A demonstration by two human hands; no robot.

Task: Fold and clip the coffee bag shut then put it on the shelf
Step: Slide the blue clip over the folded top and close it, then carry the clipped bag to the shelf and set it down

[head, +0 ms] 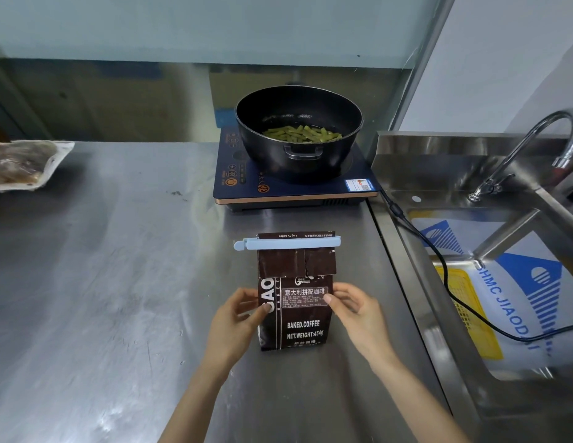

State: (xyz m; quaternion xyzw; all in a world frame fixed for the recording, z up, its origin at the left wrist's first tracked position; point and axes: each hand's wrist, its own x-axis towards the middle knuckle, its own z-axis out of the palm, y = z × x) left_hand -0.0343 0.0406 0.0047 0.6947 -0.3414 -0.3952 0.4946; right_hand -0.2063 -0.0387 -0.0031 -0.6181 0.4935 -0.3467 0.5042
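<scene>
— Where's the coffee bag?
— On the steel worktop, near the pot, its top folded and held by a pale blue clip (clip closed across the fold).
— And the hands?
— The left hand and right hand each have their grip clamped on the bag's sides.

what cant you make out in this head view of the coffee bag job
- Shelf: nowhere in the head view.
- Coffee bag small print: too small to read.
- Left hand and right hand: fingers behind the bag's sides, grip unclear.
- Clip: latch state unclear.
- Packet: cut off by left edge.
</scene>
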